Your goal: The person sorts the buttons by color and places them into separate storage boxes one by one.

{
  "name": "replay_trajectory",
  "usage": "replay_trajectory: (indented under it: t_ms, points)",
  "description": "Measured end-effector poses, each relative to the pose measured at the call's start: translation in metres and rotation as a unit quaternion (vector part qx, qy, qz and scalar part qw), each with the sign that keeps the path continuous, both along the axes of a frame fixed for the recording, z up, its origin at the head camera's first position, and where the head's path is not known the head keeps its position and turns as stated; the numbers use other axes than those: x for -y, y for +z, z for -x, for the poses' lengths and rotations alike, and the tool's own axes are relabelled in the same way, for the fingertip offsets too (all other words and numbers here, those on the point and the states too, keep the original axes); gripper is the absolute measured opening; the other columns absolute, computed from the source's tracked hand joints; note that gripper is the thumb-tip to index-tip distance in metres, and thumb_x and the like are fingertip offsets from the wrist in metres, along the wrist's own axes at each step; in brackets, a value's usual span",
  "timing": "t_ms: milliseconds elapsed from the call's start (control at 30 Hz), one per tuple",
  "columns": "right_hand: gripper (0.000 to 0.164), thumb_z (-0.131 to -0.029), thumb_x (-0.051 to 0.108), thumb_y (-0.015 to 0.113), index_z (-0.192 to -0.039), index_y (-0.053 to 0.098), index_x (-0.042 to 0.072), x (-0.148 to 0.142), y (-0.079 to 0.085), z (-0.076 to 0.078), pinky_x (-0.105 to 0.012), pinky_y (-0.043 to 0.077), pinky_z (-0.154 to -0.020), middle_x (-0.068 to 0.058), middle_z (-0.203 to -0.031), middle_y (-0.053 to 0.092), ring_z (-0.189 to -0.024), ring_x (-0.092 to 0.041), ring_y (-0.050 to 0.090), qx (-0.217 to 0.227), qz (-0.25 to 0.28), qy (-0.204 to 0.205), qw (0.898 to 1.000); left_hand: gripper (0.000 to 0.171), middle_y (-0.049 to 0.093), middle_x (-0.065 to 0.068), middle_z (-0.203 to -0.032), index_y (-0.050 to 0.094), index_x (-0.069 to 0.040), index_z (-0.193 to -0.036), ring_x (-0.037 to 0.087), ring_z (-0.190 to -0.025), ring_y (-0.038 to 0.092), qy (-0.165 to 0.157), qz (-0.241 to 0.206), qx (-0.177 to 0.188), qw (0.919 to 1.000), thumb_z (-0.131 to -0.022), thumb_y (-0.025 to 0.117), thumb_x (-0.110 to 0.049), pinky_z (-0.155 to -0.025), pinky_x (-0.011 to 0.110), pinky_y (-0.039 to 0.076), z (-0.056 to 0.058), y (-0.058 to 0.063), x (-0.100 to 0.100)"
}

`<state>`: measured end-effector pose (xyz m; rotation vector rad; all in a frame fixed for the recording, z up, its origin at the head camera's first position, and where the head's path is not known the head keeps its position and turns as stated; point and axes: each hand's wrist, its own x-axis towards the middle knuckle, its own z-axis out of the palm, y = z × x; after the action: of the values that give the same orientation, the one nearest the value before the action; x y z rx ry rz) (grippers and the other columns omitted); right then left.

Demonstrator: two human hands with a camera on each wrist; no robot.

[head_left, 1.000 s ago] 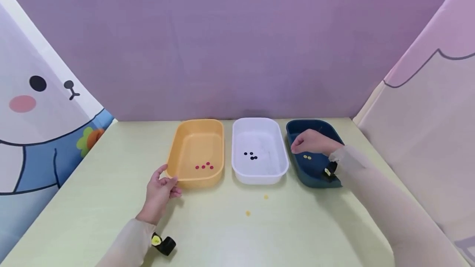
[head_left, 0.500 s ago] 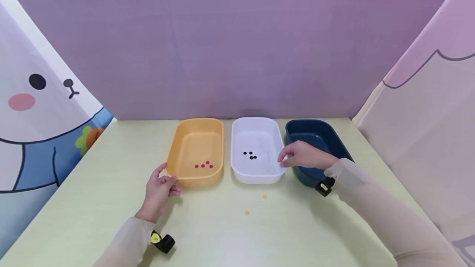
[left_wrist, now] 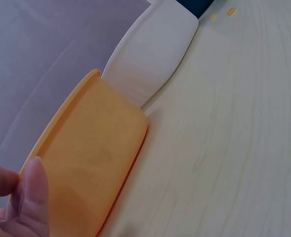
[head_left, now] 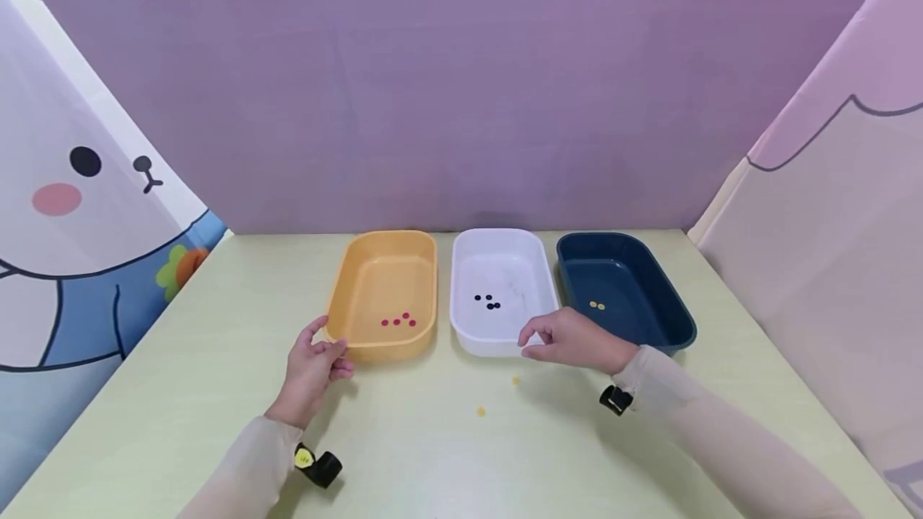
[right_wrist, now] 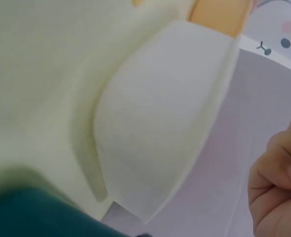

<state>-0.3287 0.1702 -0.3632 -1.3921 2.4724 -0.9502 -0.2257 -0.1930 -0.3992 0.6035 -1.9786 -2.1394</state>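
Observation:
My left hand (head_left: pixel 306 379) pinches the near left corner of an orange-yellow tray (head_left: pixel 332 295), thumb outside the wall in the left wrist view. Several small red buttons (head_left: pixel 397 322) lie in that tray. Over the near right rim of the white tray (head_left: pixel 505 347) hovers my right hand (head_left: pixel 577 340), thumb and forefinger apart and nothing between them. Several black buttons (head_left: pixel 490 306) are inside the white tray. A dark blue tray (head_left: pixel 634 311) at the right holds two yellow buttons (head_left: pixel 597 305). In front of the white tray lie two more, a yellow button (head_left: pixel 515 380) and a nearer yellow button (head_left: pixel 481 412).
The three trays stand in a row near the back of the pale table (head_left: pixel 418 463). Behind them rises a purple cloth (head_left: pixel 461 86), with printed cloth panels (head_left: pixel 108 183) at the sides. A black camera (head_left: pixel 616 400) is strapped to the right wrist.
My right hand has moved from above the blue tray leftward and nearer, to the white tray's front corner, its fingers parting. My left hand has stayed on the orange-yellow tray.

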Motion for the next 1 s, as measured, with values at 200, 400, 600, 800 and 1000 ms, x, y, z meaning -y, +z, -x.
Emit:
replay_trajectory:
  t_ms: [200,400,600,800,1000]
  points:
    - [0.007,-0.087,0.009,0.070,-0.092,0.071,0.004,0.003,-0.013,-0.003,-0.018,0.035,-0.049,0.015,-0.058,0.038,-0.051,0.001,0.035,0.011,-0.012,0.040,0.999,0.065,0.053,-0.002,-0.073,0.011,-0.005,-0.152,0.006,-0.052,0.058,0.001,0.000,0.000,1.0000,-0.098,0.047,0.002,-0.053,0.019,0.054,-0.002,0.001,-0.001]
    - [0.008,-0.088,0.013,0.069,-0.093,0.072,0.007,0.005,-0.028,0.001,-0.018,0.033,-0.050,0.011,-0.061,0.042,-0.055,0.000,0.037,0.052,-0.050,0.068,0.995,0.066,0.053,-0.002,-0.073,0.011,-0.006,-0.152,0.006,-0.051,0.058,0.000,-0.006,0.001,1.0000,-0.098,0.047,0.002,-0.052,0.019,0.054,-0.001,0.001,-0.001]
    - [0.008,-0.084,-0.001,0.065,-0.090,0.071,-0.001,0.008,-0.039,-0.001,-0.017,0.030,-0.050,0.008,-0.061,0.041,-0.054,-0.004,0.036,0.144,-0.036,0.040,0.988,0.065,0.052,-0.002,-0.073,0.011,-0.006,-0.152,0.006,-0.051,0.058,0.002,-0.005,0.003,1.0000,-0.098,0.047,0.002,-0.052,0.019,0.054,-0.003,0.001,-0.001]
    - [0.009,-0.080,-0.004,0.064,-0.086,0.070,-0.002,0.015,-0.042,-0.007,-0.017,0.027,-0.050,0.006,-0.060,0.040,-0.053,-0.008,0.034,0.202,-0.024,-0.013,0.979,0.065,0.052,-0.002,-0.073,0.011,-0.006,-0.152,0.007,-0.050,0.058,0.004,-0.001,0.008,1.0000,-0.098,0.047,0.001,-0.052,0.019,0.054,-0.005,0.003,-0.001]
    - [0.017,-0.075,-0.010,0.064,-0.091,0.068,-0.010,0.019,-0.048,-0.008,-0.017,0.035,-0.055,-0.005,-0.083,0.061,-0.065,-0.010,0.042,0.237,0.005,-0.038,0.971,0.065,0.053,-0.001,-0.074,0.011,-0.007,-0.152,0.007,-0.051,0.058,0.003,-0.001,0.010,0.9999,-0.098,0.048,0.001,-0.052,0.020,0.053,-0.006,0.002,-0.001]
